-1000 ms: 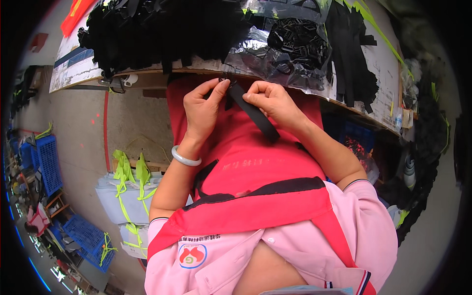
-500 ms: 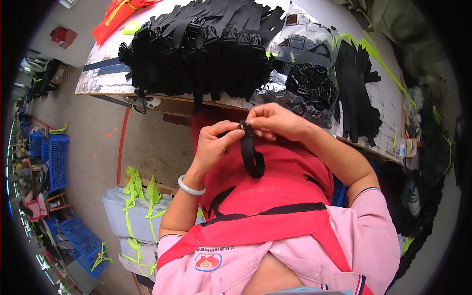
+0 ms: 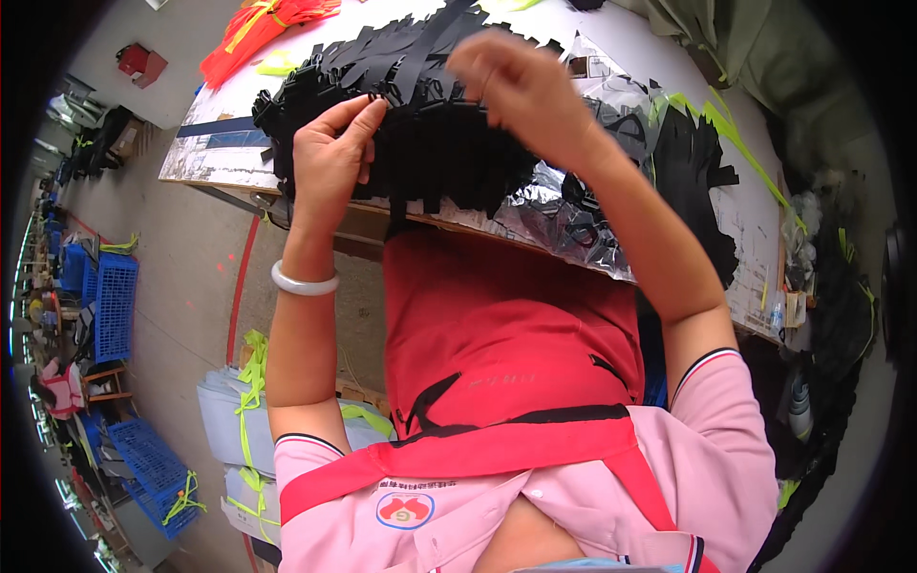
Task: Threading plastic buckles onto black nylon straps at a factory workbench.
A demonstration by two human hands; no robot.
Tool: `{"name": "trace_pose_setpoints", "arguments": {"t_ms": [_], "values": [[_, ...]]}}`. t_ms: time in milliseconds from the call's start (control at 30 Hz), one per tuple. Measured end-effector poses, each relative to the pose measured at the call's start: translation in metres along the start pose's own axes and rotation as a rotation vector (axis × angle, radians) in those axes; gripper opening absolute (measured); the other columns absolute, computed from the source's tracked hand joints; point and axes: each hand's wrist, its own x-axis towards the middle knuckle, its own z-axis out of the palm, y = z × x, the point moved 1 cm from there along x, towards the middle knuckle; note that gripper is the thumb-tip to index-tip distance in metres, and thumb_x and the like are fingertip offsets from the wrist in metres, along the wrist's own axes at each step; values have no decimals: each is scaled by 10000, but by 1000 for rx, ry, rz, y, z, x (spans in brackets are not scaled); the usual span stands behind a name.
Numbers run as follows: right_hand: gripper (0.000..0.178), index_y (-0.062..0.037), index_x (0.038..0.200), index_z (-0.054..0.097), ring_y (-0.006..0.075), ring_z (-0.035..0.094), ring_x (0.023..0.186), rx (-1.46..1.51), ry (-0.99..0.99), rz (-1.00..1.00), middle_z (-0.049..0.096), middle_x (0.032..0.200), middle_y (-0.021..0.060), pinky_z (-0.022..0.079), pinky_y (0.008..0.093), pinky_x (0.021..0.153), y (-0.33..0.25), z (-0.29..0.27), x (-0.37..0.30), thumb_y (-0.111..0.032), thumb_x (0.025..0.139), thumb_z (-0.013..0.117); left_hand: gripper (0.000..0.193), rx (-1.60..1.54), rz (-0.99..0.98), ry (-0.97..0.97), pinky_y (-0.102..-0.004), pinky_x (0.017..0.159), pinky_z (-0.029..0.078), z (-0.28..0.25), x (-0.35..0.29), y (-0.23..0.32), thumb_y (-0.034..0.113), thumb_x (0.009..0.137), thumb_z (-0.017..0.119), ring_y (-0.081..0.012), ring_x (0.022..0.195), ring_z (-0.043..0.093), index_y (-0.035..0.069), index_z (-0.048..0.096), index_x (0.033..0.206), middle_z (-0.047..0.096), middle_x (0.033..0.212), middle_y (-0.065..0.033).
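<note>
Over the front left of a big heap of black webbing straps (image 3: 382, 67) with plastic side-release buckles, my left hand (image 3: 334, 153) is closed in a pinch. Something small and dark is at its thumb and fingertip, but it blends with the black buckles behind, so I cannot make out what it is. My right hand (image 3: 530, 100) is raised above the right part of the heap, its fingers bent and smeared by motion. Whether it holds anything cannot be told. One long black strap (image 3: 420, 57) lies over the top of the heap between my hands.
A clear plastic bag (image 3: 592, 210) with black buckles lies right of the heap on the white table (image 3: 224, 162). Beyond it is a stack of black straps (image 3: 693, 172). Orange strips (image 3: 263, 38) lie far left. Tied grey bundles (image 3: 229, 411) and blue crates (image 3: 115, 306) stand left.
Both hands have moved up and away from my lap to the heap and have parted. The looped black strap with its buckle is gone from in front of the apron.
</note>
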Motion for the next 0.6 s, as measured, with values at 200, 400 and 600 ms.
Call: {"name": "trace_pose_setpoints", "arguments": {"t_ms": [200,400,600], "values": [[244,-50,1116,635,142,594,649,42,-297,61,642,787,101,503,292,640,40,64,-60,-52,873,620,365,410,513,143,-203,494,413,13,-14,-24,169,907,670,-58,576,526,20,588,1230,640,997,-35],[281,-79,1185,624,63,557,602,203,-288,221,633,762,29,497,214,565,51,57,-31,-97,912,559,360,-230,64,25,-172,412,367,18,-48,-37,212,977,562,-61,541,509,30,537,1286,631,1090,-75],[223,-41,1125,635,49,539,600,321,-335,340,611,735,10,463,205,532,38,53,-59,-143,934,579,426,-442,-92,-86,-176,396,385,25,-79,-63,206,988,535,-92,550,565,55,436,1373,580,1205,-97]]}}
